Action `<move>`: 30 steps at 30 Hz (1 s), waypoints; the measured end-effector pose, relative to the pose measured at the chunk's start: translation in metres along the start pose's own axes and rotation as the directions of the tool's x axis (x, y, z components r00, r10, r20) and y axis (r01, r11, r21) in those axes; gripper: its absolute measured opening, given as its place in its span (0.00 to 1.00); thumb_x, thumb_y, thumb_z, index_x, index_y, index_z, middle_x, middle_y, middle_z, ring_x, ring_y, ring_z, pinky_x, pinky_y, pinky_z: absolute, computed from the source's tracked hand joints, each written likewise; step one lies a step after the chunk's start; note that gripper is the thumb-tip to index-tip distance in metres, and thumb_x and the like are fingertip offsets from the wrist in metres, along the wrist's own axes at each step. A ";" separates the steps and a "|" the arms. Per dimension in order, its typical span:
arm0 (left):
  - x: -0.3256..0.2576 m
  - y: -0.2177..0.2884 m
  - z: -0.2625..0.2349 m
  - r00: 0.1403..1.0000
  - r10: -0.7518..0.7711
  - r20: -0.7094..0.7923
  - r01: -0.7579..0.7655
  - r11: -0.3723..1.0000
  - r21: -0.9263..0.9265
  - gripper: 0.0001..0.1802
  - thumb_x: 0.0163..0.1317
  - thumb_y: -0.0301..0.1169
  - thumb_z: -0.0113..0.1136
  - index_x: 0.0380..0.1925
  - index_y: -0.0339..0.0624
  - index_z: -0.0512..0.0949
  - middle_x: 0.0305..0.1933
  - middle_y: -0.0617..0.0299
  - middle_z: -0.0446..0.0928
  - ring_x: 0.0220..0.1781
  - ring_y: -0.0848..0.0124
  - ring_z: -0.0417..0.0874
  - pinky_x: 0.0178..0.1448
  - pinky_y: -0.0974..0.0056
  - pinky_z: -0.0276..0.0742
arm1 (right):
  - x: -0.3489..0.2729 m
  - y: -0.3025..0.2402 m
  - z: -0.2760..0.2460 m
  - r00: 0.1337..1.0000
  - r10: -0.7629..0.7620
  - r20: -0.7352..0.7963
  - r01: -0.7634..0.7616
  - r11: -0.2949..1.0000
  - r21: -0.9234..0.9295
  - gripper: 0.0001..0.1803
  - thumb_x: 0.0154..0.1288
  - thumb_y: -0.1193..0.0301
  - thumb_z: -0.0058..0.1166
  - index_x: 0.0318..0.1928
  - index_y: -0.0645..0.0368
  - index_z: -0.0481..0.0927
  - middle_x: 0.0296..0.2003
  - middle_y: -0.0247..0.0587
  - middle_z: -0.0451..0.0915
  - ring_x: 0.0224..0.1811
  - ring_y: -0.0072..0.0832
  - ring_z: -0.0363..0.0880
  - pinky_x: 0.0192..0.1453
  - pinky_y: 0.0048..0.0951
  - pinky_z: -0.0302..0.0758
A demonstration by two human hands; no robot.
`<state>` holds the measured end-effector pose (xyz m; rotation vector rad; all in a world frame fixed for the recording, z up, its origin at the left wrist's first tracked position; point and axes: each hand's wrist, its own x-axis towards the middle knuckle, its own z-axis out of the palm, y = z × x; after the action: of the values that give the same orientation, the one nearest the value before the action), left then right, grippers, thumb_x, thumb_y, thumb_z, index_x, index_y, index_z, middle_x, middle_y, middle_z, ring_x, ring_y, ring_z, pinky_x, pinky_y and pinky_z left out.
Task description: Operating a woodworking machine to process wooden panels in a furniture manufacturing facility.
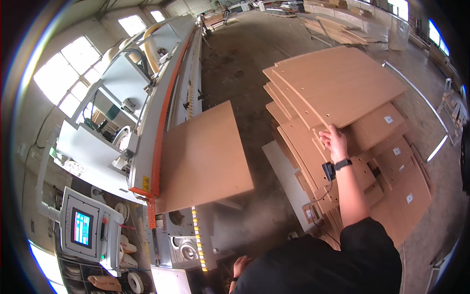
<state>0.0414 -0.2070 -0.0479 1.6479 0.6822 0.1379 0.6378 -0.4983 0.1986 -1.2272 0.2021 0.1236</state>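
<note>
Head view: a person's right hand (334, 142) reaches forward at the end of an outstretched bare forearm, a dark band with a small black device at the wrist. Its fingers lie spread and flat on the near edge of the top panel (338, 85), a broad brown board with small drilled holes crowning the stack of panels (382, 171); whether the fingertips curl under that edge cannot be told. The stack stands on the concrete floor (245, 63), its boards fanned out unevenly below the top panel.

To the left of the stack, a single brown board (203, 157) rests flat at the feed side of a long grey and orange machine (161, 117). A control screen (82, 228) sits farther left still.

The left hand (240, 267) hangs low by the dark shirt, left of the stack's near corner, fingers loosely bent and holding nothing that can be seen.
</note>
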 end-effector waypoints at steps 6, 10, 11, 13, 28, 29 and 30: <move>0.041 0.034 0.018 0.882 -0.469 0.046 0.468 0.858 -0.212 0.16 0.74 0.35 0.58 0.51 0.32 0.80 0.43 0.56 0.87 0.46 0.69 0.87 0.51 0.66 0.82 | -0.076 0.011 -0.038 0.970 -0.009 0.242 -0.008 0.998 0.070 0.25 0.76 0.54 0.49 0.52 0.66 0.79 0.46 0.49 0.89 0.37 0.28 0.88 0.38 0.25 0.80; 0.061 0.058 0.022 0.951 -0.285 0.121 0.255 0.942 0.219 0.16 0.75 0.36 0.56 0.51 0.34 0.80 0.44 0.55 0.87 0.45 0.68 0.88 0.48 0.66 0.83 | -0.092 0.025 -0.040 0.988 -0.087 0.129 0.069 0.988 0.137 0.18 0.77 0.55 0.47 0.41 0.56 0.77 0.45 0.53 0.88 0.31 0.27 0.87 0.34 0.24 0.79; 0.061 0.055 0.019 0.950 -0.289 0.120 0.258 0.940 0.223 0.16 0.75 0.36 0.56 0.51 0.34 0.80 0.44 0.55 0.87 0.45 0.68 0.88 0.48 0.66 0.83 | -0.094 0.025 -0.029 0.995 -0.080 0.061 0.071 0.989 0.132 0.17 0.77 0.54 0.47 0.36 0.53 0.74 0.43 0.54 0.88 0.28 0.26 0.86 0.33 0.24 0.79; 0.069 0.050 0.020 0.967 -0.140 0.213 0.084 0.964 0.253 0.16 0.75 0.38 0.56 0.49 0.34 0.80 0.43 0.55 0.87 0.46 0.68 0.88 0.47 0.66 0.83 | -0.093 0.034 -0.018 0.994 -0.090 -0.064 0.102 0.974 0.203 0.14 0.76 0.58 0.51 0.40 0.55 0.78 0.40 0.52 0.89 0.22 0.21 0.81 0.28 0.21 0.75; 0.061 -0.024 0.002 0.944 -0.327 0.040 0.316 0.933 0.170 0.21 0.69 0.42 0.59 0.51 0.36 0.83 0.46 0.51 0.87 0.50 0.65 0.87 0.56 0.62 0.79 | -0.035 0.050 0.081 0.972 -0.009 -0.235 0.090 0.938 0.334 0.22 0.67 0.54 0.66 0.52 0.57 0.84 0.42 0.43 0.88 0.20 0.13 0.64 0.28 0.18 0.66; 0.063 -0.026 0.004 0.943 -0.330 0.050 0.318 0.932 0.173 0.21 0.69 0.42 0.59 0.51 0.36 0.83 0.46 0.51 0.87 0.50 0.65 0.87 0.56 0.62 0.79 | -0.033 0.049 0.074 0.973 -0.019 -0.232 0.092 0.948 0.306 0.22 0.67 0.54 0.66 0.51 0.57 0.85 0.43 0.43 0.88 0.20 0.13 0.64 0.28 0.17 0.65; 0.065 -0.028 0.006 0.937 -0.346 0.046 0.334 0.927 0.172 0.21 0.69 0.42 0.60 0.51 0.36 0.83 0.46 0.51 0.87 0.51 0.65 0.87 0.57 0.62 0.79 | -0.034 0.049 0.064 0.970 -0.021 -0.241 0.095 0.949 0.302 0.22 0.67 0.54 0.66 0.51 0.57 0.85 0.43 0.43 0.88 0.20 0.13 0.64 0.28 0.17 0.65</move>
<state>0.0872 -0.1782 -0.0944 1.6519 0.9298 -0.2358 0.6000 -0.4207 0.1818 -0.9280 0.3770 -0.1044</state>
